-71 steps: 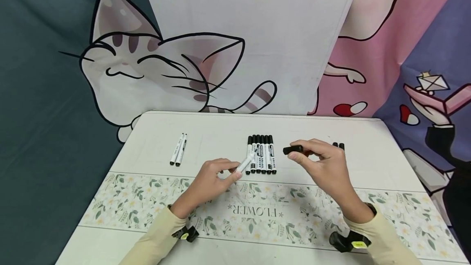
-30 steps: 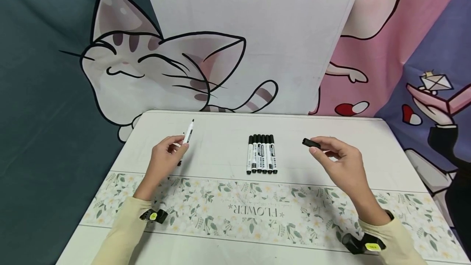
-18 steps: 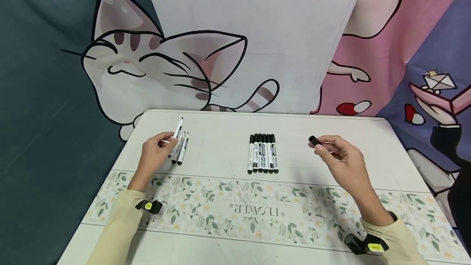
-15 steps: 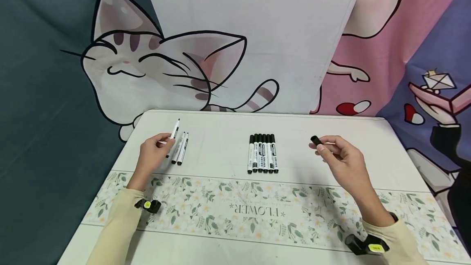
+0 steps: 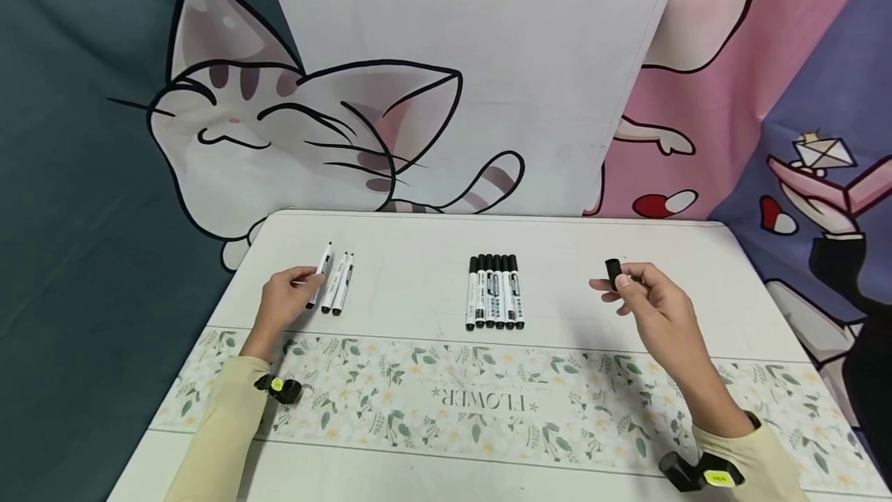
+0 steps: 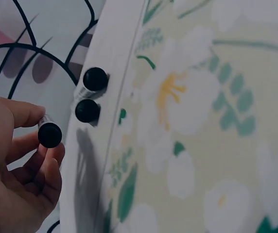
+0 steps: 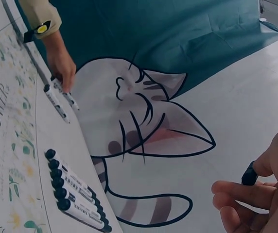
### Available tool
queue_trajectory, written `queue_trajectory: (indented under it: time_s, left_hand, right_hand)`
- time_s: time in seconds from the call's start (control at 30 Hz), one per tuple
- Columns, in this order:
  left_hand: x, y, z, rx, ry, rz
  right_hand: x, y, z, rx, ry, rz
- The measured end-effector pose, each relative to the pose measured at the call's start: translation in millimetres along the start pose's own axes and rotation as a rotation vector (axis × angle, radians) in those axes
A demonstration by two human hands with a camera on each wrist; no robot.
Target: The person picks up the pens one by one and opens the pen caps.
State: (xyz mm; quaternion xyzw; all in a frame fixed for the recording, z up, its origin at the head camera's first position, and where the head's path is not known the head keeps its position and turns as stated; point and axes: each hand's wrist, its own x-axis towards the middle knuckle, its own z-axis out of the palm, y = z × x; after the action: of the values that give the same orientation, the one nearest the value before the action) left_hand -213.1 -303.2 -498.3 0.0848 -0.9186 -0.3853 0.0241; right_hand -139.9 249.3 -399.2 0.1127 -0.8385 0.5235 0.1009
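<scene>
At the table's left, my left hand (image 5: 282,302) pinches an uncapped white marker (image 5: 323,260) between thumb and fingers, its bare tip pointing away from me. Two more uncapped markers (image 5: 339,285) lie side by side just to its right. The left wrist view shows the black end of the held marker (image 6: 49,135) beside the ends of those two (image 6: 87,110). Over on the right, my right hand (image 5: 658,312) holds a small black marker cap (image 5: 613,273) upright above the table, between thumb and fingers. The right wrist view also shows this cap (image 7: 249,174).
Several capped markers (image 5: 494,293) lie in a tight row mid-table, black caps away from me. A floral strip (image 5: 481,378) with the word FLOWER crosses the white table (image 5: 411,254). Cartoon-printed cloth (image 5: 530,60) hangs behind its far edge.
My left hand carried the uncapped marker left from mid-table, then lowered it beside the other two. My right hand moved right with the cap, which turned from lying sideways to upright.
</scene>
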Motion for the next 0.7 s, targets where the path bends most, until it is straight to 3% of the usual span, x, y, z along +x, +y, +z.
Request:
queue_trajectory:
  time_s: [0.7]
  left_hand:
    - [5.4, -10.5, 11.8, 0.053, -0.039, -0.038]
  right_hand:
    - [-4.5, 11.4, -8.1, -0.002, 0.035, 0.020]
